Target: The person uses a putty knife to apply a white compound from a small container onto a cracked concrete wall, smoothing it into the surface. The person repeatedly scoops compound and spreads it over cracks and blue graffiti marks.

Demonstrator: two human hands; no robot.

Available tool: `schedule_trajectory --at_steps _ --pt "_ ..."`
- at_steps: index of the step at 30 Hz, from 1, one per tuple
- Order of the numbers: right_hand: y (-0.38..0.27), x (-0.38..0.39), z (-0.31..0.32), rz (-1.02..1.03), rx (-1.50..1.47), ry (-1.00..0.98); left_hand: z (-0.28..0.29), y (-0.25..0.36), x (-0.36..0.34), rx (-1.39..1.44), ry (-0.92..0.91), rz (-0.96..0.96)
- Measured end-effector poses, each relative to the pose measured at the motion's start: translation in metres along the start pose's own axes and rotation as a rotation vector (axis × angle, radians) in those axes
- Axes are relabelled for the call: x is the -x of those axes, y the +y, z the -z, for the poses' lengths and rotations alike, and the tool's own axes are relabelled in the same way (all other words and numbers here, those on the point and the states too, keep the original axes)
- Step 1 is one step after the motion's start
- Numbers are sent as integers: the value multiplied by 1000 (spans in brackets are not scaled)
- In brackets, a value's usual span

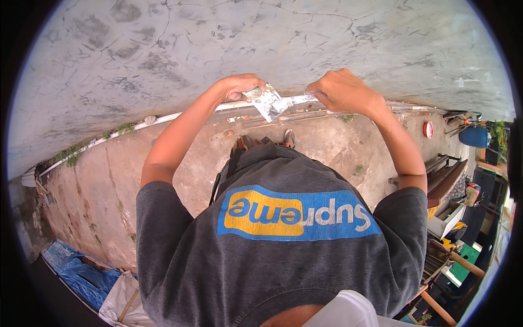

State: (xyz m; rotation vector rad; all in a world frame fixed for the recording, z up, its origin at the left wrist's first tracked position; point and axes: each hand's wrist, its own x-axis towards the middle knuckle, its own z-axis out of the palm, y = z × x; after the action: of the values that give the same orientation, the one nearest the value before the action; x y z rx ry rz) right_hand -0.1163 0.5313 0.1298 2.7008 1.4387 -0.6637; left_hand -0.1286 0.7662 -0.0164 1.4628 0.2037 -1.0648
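Crumpled, shiny silver foil sheet (269, 103) beside left hand (242, 85), which pinches its edge; right hand (343, 91) curled, whether grasping anything unclear.

The head-worn fisheye camera looks steeply down from close above the shirt (283, 267), facing ground (109, 196) and wall (272, 43).

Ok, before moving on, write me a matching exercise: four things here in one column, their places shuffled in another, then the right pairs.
Things
1. crumpled silver foil
2. long white pipe
3. crumpled blue sheeting
4. round red-and-white container

Places
A. lower left of the picture
B. on the brownish floor, right of the right forearm
C. held in the left hand
D. along the foot of the cracked grey wall

Pairs: 1-C, 2-D, 3-A, 4-B
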Motion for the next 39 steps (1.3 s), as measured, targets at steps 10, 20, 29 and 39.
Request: schedule_trajectory --at_steps 10,20,29,39 --pt "-12 -7 -30 66 120 22 0 -2 -5 22 -11 1" --pt "-11 -6 -18 56 150 79 3 -3 -3 32 -34 61" --pt "-24 -21 -19 100 78 -129 2 -17 -12 71 58 59" --pt "76 70 100 86 -1202 138 3 -62 -19 432 -152 -15"
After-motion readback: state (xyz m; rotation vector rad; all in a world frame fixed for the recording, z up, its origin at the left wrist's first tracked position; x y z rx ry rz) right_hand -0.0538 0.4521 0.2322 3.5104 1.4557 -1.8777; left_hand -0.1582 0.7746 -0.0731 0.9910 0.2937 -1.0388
